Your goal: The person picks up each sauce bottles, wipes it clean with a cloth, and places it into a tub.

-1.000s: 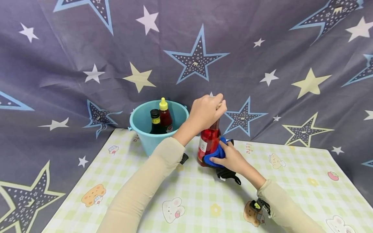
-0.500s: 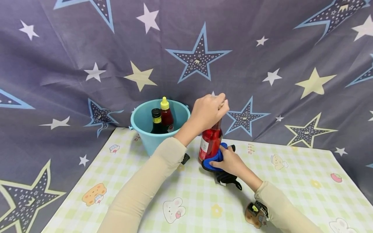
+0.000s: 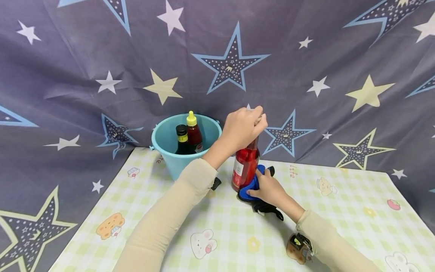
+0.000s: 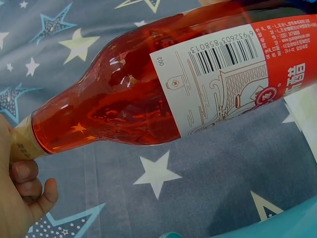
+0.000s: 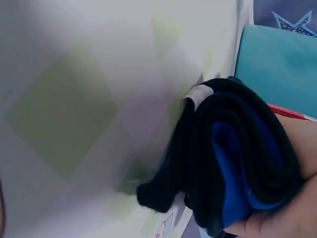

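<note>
In the head view, a glass bottle of red vinegar (image 3: pixel 247 162) stands nearly upright to the right of the bucket. My left hand (image 3: pixel 244 126) grips it from above at its cap and neck. The left wrist view shows the cap (image 4: pixel 25 140) in the fingers of that hand and the white-and-red label (image 4: pixel 213 82) with a barcode. Low on the bottle's right side, my right hand (image 3: pixel 272 189) holds a folded blue cloth with black edging (image 3: pixel 250 189) against the glass. The cloth folds (image 5: pixel 237 153) fill the right wrist view, with a loose black end hanging. The fingertips behind the cloth are hidden.
A light blue bucket (image 3: pixel 170 162) stands left of the bottle. Inside are a dark bottle with a black cap (image 3: pixel 182 138) and a red sauce bottle with a yellow nozzle (image 3: pixel 193 132). A green checked tablecloth (image 3: pixel 163 215) covers the table; a starry curtain (image 3: pixel 306 75) hangs behind.
My right hand and the cloth have slid a little lower on the vinegar bottle. My left hand keeps its grip on the bottle's top. The head view has shifted slightly.
</note>
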### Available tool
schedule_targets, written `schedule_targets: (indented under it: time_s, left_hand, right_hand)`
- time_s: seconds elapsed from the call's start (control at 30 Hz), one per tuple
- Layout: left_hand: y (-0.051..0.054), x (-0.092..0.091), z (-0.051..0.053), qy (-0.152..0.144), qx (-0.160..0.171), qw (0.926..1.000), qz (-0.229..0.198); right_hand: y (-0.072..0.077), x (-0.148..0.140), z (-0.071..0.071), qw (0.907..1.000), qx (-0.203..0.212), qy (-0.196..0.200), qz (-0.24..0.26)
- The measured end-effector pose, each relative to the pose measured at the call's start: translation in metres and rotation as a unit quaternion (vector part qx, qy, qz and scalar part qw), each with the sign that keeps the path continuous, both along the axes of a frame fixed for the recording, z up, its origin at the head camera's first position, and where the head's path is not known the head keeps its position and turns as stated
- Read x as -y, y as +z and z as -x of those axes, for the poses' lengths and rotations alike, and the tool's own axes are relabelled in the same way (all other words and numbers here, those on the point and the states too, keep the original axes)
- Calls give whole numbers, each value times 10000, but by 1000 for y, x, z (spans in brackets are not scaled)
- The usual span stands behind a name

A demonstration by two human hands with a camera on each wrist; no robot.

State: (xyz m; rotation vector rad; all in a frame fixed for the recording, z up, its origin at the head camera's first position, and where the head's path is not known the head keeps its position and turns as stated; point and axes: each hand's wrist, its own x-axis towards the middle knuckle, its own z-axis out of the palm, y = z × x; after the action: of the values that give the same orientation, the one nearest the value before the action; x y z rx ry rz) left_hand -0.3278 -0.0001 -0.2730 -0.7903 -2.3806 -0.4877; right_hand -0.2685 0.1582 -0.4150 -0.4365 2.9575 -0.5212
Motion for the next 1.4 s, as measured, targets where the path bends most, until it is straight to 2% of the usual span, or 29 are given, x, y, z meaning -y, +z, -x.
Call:
schedule_targets:
  time_s: [0.13,0.27,0.47,0.6,0.73,0.87,0.97,1.03,1.23,1.3,1.4]
  left_hand:
    - [3,1,0,-16,4,10000,-3]
    - [7,1,-1,-51,51,10000,50]
    - [6,2,-3,196,94,9990,392]
    - [6,2,-3,404,-280,9940,972]
    - [7,1,-4,612,-880,9820,1553]
    - [11,1,-6,731,-1374,9725,1734]
    - [12,-2,-6,683,-1569,9679,1840]
    - [12,-2,-6,659,-1531,9665,1950]
    - [15,8,-8,610,-1086,9676,2196]
    - [17,9,-6,506,-1014,9686,2212]
    - [21,4,1,193,-781,9750,2072]
  right_hand:
    - [2,2,2,9992,-168,14,-374]
    - [6,3,3,9985,-124,-51,-524]
    - [6,1,3,9990,77,4,-451]
    - [6,-1,1,9993,151,-7,-342]
    - [6,-5,-2,9995,226,53,-191]
    - [12,-13,-4,9992,335,183,73]
    - [15,-24,-6,9979,478,282,340]
    - [15,-31,-8,9963,594,318,534]
    - [9,-49,-13,9872,811,537,1266]
    - [7,-54,-15,9827,763,626,1564]
    - [7,-62,-21,9788,588,548,1882]
